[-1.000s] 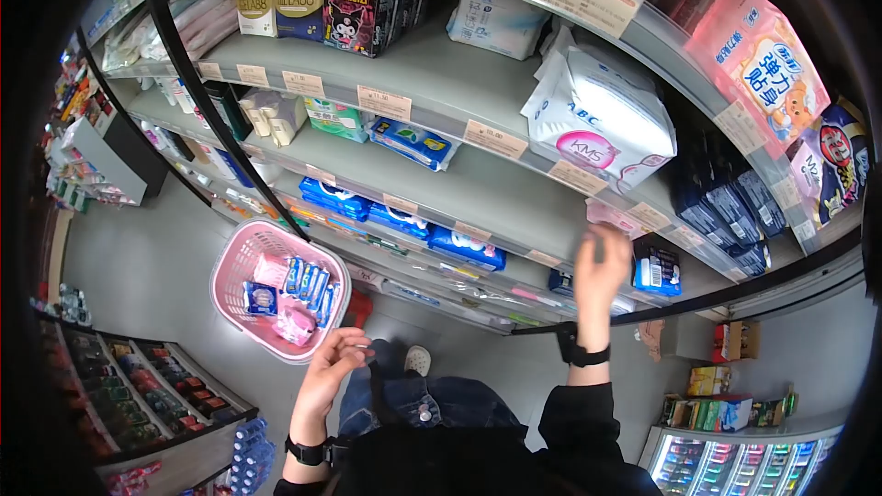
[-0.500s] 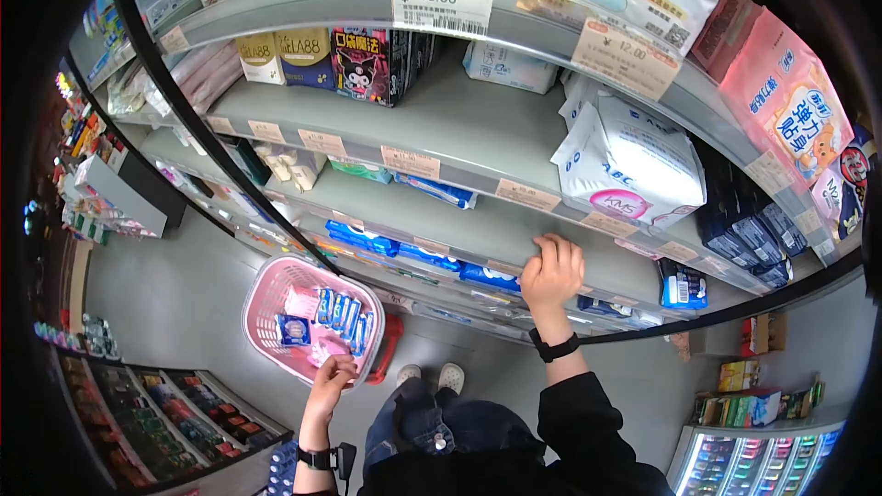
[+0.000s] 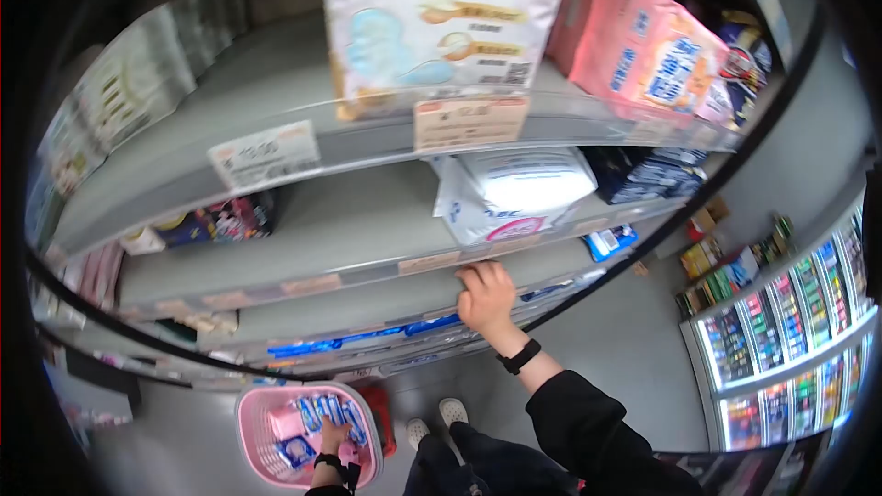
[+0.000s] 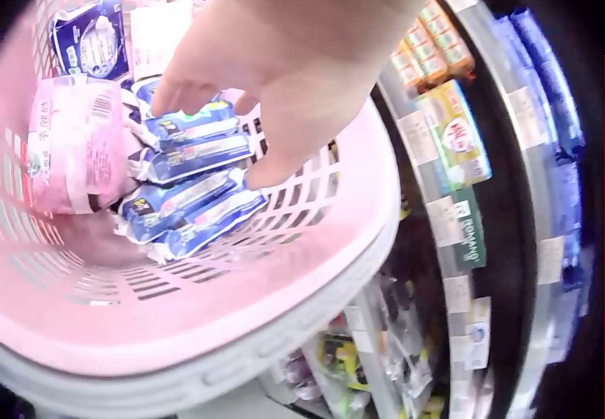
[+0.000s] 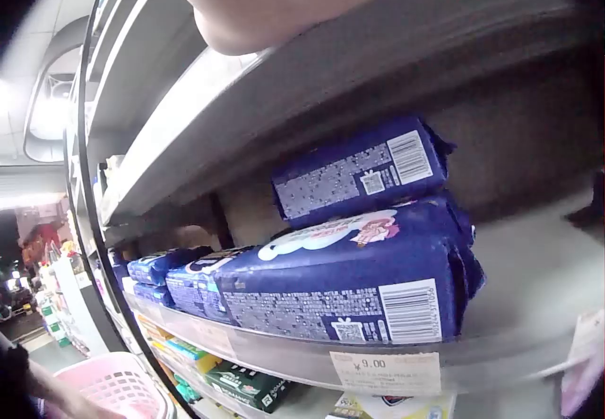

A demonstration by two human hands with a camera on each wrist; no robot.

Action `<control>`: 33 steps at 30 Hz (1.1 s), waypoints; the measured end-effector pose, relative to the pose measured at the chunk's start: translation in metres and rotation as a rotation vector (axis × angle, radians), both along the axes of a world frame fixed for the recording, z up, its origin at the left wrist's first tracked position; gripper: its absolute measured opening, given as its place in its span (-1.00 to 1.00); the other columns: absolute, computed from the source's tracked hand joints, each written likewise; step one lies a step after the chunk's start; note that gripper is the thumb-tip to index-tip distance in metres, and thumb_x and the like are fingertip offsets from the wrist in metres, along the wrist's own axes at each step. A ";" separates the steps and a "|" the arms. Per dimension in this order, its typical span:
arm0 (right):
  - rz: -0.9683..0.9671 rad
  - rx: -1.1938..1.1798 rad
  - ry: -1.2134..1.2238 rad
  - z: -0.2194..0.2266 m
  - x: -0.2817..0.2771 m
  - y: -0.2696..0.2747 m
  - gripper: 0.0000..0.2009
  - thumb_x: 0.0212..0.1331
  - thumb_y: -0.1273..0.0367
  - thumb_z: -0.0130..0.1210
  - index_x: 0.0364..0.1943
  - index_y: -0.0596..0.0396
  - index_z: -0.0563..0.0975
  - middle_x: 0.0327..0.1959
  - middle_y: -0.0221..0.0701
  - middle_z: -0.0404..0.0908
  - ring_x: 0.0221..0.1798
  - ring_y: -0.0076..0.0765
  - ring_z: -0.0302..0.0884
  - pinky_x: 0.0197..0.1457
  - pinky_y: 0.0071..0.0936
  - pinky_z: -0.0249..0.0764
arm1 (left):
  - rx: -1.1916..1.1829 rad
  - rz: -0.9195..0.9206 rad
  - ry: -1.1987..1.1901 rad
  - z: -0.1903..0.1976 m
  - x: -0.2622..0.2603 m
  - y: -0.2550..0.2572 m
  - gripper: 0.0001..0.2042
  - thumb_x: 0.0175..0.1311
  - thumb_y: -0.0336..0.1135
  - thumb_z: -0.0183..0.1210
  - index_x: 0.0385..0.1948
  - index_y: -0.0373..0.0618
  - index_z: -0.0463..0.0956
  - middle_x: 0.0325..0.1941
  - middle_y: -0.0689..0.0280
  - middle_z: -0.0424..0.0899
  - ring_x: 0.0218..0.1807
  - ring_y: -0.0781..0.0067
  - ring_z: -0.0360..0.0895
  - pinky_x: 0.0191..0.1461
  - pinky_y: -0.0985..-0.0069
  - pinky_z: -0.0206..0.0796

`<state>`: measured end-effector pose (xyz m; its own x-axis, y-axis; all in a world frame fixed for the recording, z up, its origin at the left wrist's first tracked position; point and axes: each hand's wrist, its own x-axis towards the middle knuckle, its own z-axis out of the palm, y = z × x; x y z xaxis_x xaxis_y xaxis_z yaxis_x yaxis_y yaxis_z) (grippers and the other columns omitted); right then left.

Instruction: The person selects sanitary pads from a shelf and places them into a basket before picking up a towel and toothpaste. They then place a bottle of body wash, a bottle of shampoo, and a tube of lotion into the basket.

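Head view: the right hand (image 3: 485, 297) rests on the front edge of a grey shelf (image 3: 367, 298), fingers curled over its lip, just below a white pack (image 3: 514, 193). Low at the near left, the left hand (image 3: 333, 434) reaches into a pink basket (image 3: 266, 459).

Left wrist view: the left hand (image 4: 284, 60) hangs over the pink basket (image 4: 236, 324) with fingers loosely curled, gripping nothing, fingertips just above blue packs (image 4: 189, 178) beside a pink pack (image 4: 71, 149).

Right wrist view: only the edge of the right hand (image 5: 274, 3) shows, on the shelf (image 5: 397, 60); its grip cannot be told here. Blue packs (image 5: 350, 282) lie on the shelf below.
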<state>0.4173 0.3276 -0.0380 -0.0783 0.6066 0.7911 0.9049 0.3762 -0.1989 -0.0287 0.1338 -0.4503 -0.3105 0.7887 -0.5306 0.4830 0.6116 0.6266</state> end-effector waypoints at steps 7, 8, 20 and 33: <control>-0.029 0.000 0.003 0.003 -0.003 -0.003 -0.79 -0.18 0.40 0.01 -0.37 0.02 0.56 -0.30 -0.37 0.55 -0.19 -0.16 0.48 -0.17 -0.29 0.47 | -0.290 -0.187 0.053 0.041 0.035 0.031 0.15 -0.26 0.07 0.47 0.34 -0.40 -0.05 0.23 -0.22 0.40 0.25 -0.06 0.43 0.32 0.25 0.22; -0.031 0.002 -0.008 0.005 -0.003 -0.004 -0.79 -0.19 0.40 0.02 -0.37 0.03 0.56 -0.31 -0.36 0.55 -0.21 -0.17 0.48 -0.18 -0.31 0.48 | -0.337 -0.203 0.084 0.055 0.042 0.034 0.20 -0.26 0.11 0.46 0.36 -0.39 -0.12 0.23 -0.31 0.36 0.30 -0.18 0.34 0.35 0.21 0.19; -0.049 -0.015 -0.015 0.005 -0.005 -0.005 -0.80 -0.21 0.41 0.02 -0.40 0.02 0.55 -0.34 -0.39 0.54 -0.25 -0.20 0.46 -0.23 -0.31 0.47 | -0.294 -0.213 0.230 0.015 0.058 0.067 0.13 -0.20 -0.09 0.45 0.38 -0.30 -0.19 0.24 -0.32 0.29 0.28 -0.28 0.29 0.37 0.16 0.18; -0.052 -0.010 -0.040 0.009 -0.006 -0.006 -0.80 -0.21 0.41 0.02 -0.40 0.02 0.56 -0.33 -0.40 0.54 -0.25 -0.21 0.46 -0.24 -0.34 0.48 | -0.119 -0.270 0.223 0.022 0.096 0.104 0.09 -0.19 -0.13 0.43 0.37 -0.30 -0.15 0.24 -0.30 0.30 0.28 -0.26 0.30 0.37 0.17 0.17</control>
<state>0.4109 0.3212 -0.0288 -0.0783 0.6187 0.7817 0.9305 0.3269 -0.1655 0.0677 0.2382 -0.4283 -0.2182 0.7949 -0.5662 0.7535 0.5059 0.4198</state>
